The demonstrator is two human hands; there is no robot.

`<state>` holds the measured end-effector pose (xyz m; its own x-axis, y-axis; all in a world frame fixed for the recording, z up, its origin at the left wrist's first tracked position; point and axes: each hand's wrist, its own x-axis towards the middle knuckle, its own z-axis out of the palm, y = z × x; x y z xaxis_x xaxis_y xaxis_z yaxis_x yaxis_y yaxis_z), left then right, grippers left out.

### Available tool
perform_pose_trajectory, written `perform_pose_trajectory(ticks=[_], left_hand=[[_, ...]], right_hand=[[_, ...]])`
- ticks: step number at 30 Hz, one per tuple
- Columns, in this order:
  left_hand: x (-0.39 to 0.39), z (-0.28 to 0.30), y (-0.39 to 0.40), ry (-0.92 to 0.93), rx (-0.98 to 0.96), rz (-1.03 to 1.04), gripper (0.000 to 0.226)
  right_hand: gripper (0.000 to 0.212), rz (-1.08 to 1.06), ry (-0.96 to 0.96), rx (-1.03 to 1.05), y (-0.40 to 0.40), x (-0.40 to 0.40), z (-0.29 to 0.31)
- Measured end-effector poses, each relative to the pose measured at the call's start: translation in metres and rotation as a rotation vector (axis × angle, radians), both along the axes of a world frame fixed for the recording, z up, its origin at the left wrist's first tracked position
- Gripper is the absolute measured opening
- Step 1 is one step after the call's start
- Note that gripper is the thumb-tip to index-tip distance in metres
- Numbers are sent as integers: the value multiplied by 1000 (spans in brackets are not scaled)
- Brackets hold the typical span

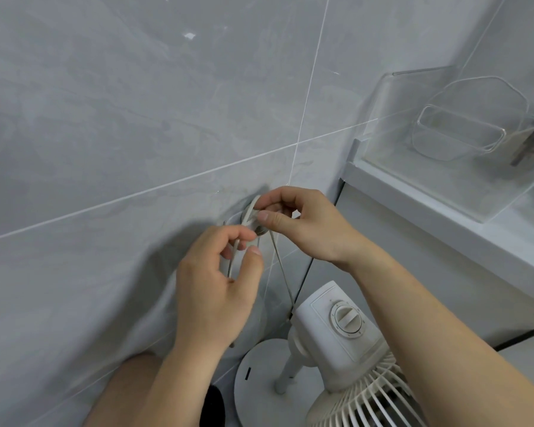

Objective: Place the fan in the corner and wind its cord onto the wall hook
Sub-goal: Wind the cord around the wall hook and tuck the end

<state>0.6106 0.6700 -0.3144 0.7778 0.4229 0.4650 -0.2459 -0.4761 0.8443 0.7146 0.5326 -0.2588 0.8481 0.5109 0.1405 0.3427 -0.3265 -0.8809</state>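
Note:
A white pedestal fan (346, 331) stands on the floor in the corner below me, its round base (259, 380) against the grey tiled wall. Its thin pale cord (282, 272) rises from behind the fan head to a round metal wall hook (249, 217). My right hand (305, 224) pinches the cord at the hook between thumb and fingers. Just below and left, my left hand (219, 285) holds a hanging loop of the same cord. Most of the hook is hidden by my fingers.
A white ledge (444, 223) runs along the right wall, carrying a clear plastic box (444, 134) with a transparent container inside. Grey wall tiles (136, 118) fill the left and centre. My bare knee (127, 392) is at the bottom left.

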Motion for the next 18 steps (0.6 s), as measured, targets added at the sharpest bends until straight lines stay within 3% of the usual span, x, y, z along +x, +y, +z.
perform_pose_trajectory(ticks=[6, 11, 15, 18], left_hand=[[-3, -2, 5, 148, 336, 130, 6], [-6, -1, 6, 189, 344, 221, 20], [-10, 0, 4, 238, 317, 229, 35], [-13, -4, 2, 292, 325, 221, 40]], right_hand=[[19, 5, 41, -14, -2, 1, 0], [20, 9, 55, 3, -1, 1, 0], [5, -19, 10, -11, -1, 0, 0], [22, -8, 17, -26, -1, 0, 0]])
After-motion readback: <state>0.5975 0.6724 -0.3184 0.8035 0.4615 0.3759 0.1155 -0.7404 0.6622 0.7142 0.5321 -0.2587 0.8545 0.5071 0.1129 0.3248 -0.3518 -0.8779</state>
